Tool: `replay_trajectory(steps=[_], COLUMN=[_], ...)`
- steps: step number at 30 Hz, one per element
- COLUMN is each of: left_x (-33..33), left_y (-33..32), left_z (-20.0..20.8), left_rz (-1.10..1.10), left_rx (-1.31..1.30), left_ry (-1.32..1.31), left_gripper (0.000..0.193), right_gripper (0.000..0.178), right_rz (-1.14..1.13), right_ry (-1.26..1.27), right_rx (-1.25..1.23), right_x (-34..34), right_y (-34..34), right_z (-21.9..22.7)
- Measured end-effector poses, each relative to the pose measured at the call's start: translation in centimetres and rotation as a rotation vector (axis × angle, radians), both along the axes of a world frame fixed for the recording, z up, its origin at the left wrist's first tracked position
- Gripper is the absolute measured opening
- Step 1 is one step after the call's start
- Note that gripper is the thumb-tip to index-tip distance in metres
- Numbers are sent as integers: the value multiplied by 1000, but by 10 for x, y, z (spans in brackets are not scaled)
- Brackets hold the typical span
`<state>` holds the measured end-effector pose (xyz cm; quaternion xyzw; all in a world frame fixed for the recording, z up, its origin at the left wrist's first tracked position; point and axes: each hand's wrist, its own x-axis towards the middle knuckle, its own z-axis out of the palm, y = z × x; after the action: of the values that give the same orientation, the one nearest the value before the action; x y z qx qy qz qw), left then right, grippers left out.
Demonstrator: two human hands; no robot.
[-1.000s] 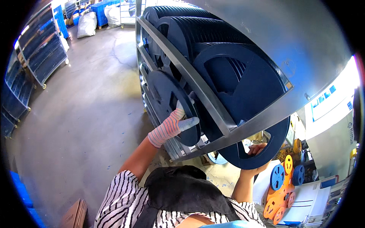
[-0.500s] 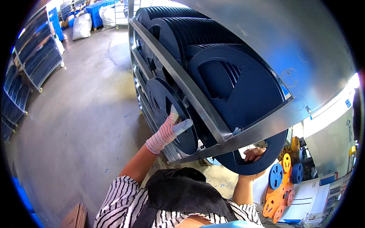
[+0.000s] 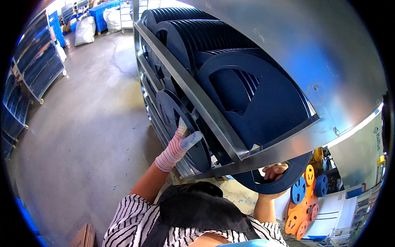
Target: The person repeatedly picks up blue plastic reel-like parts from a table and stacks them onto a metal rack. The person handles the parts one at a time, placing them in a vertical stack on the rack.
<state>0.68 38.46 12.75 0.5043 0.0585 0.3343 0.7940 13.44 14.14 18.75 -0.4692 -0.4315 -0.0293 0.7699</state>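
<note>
My left hand (image 3: 180, 145), in a striped knit glove, grips a dark round reel flange (image 3: 167, 108) through its cut-out, with the thumb on the outer face. That disc stands tilted against the side rails of a metal rack (image 3: 193, 96). My bare right hand (image 3: 273, 171) has its fingers curled through the opening of another dark reel flange (image 3: 294, 175), below the rack's near corner. The rack's top edge hides part of this second disc. Inside the rack, several rows of matching dark discs (image 3: 263, 96) stand on edge, packed face to face.
Orange and blue reels (image 3: 298, 191) stand at the right by a white machine (image 3: 335, 214). Wheeled racks (image 3: 39, 57) line the left side. White sacks (image 3: 85, 31) and blue bins (image 3: 98, 16) are at the back. Folded cardboard (image 3: 84, 235) lies at the lower left.
The view has shifted slightly, and the rack appears a little further left and lower. Both hands keep their hold on the discs, and the right-hand disc sits slightly lower in the picture.
</note>
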Motion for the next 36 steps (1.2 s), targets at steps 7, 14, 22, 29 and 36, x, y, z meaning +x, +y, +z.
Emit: replay_trajectory(steps=[7, 14, 22, 29, 36], left_x=[-3, 2, -1, -1, 10], left_y=[-3, -3, 0, 3, 4], left_z=[-3, -1, -3, -7, -15], left_rz=[24, 45, -36, -28, 87], left_rx=[-45, -66, -74, -78, -93], left_ry=[-21, -29, -48, 13, -88], left_gripper=[71, 72, 88, 83, 53], right_gripper=[30, 41, 32, 17, 21], right_rz=[63, -72, 34, -77, -123], right_ry=[-17, 256, 145, 107, -20], right_rx=[25, -36, -3, -49, -247], right_x=[2, -10, -3, -14, -7], right_y=[3, 0, 11, 11, 11], right_z=[0, 28, 50, 45, 45])
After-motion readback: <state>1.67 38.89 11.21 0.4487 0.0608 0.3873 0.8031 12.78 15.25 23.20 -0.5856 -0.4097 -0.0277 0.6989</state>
